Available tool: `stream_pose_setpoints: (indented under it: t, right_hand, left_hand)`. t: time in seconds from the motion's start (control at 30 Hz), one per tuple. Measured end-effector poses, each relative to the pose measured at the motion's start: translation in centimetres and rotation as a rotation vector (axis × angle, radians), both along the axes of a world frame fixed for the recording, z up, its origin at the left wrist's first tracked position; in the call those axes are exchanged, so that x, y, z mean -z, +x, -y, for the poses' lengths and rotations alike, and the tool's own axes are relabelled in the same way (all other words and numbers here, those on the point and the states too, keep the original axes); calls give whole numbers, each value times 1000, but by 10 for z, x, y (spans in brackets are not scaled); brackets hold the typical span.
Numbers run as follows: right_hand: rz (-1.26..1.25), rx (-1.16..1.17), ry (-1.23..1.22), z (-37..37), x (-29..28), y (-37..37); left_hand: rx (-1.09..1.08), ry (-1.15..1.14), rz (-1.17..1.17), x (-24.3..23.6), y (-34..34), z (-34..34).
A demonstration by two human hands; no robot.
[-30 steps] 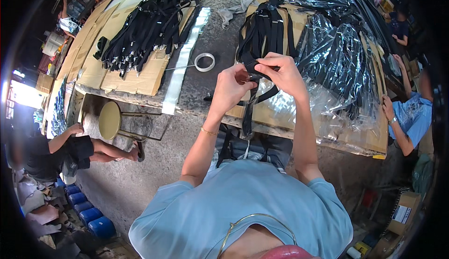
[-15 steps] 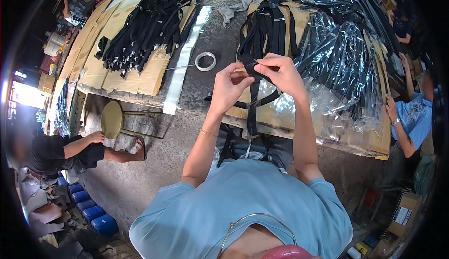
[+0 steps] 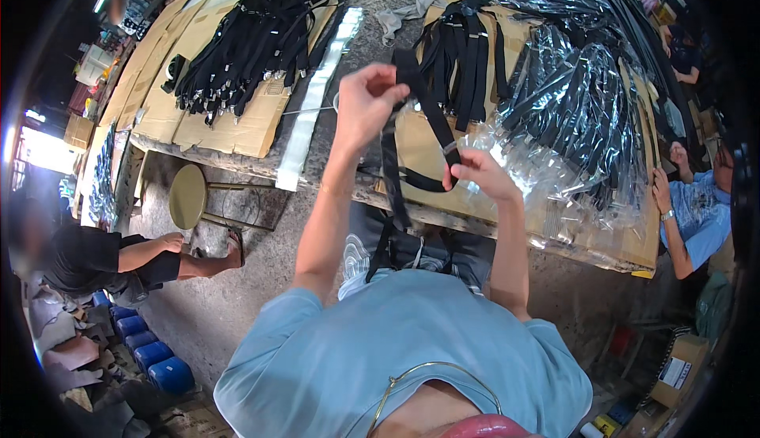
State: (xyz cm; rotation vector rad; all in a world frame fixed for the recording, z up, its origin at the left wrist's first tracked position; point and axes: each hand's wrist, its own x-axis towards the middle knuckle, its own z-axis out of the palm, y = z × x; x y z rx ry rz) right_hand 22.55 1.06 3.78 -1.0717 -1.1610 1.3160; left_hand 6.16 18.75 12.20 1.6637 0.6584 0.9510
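Observation:
A pair of black suspenders (image 3: 432, 109) is stretched between my hands over the near edge of the table. My left hand (image 3: 364, 107) is raised and pinches the top, where the strap folds over. Lower and to the right, my right hand (image 3: 488, 175) has its fingers closed on the strap near a small metal piece. Another length of strap hangs from my left hand past the table edge. Just beyond lies a bundle of black suspenders (image 3: 459, 66) on cardboard. A roll of tape (image 3: 336, 103) is mostly hidden behind my left forearm.
More black suspenders with metal clips (image 3: 245, 58) lie on cardboard at the left. Plastic-wrapped suspenders (image 3: 566, 113) cover the table's right side. A white strip (image 3: 317, 94) and a grey cloth (image 3: 404, 17) lie between. People sit left and right; a stool (image 3: 188, 197) stands left.
My hands have moved apart: the left up and left, the right down and right. The strap bunched between them is now drawn out at a slant.

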Motion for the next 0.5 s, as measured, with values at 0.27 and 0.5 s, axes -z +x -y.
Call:
stream_pose_setpoints:
  t: [0.27,0.5]
  right_hand:
    - [-193,42,-212,51,70,-67]
    - [-276,176,-302,43,69,-85]
  left_hand:
    - [-46,245,-144,26,107,-109]
    - [-37,402,-310,81,203,-157]
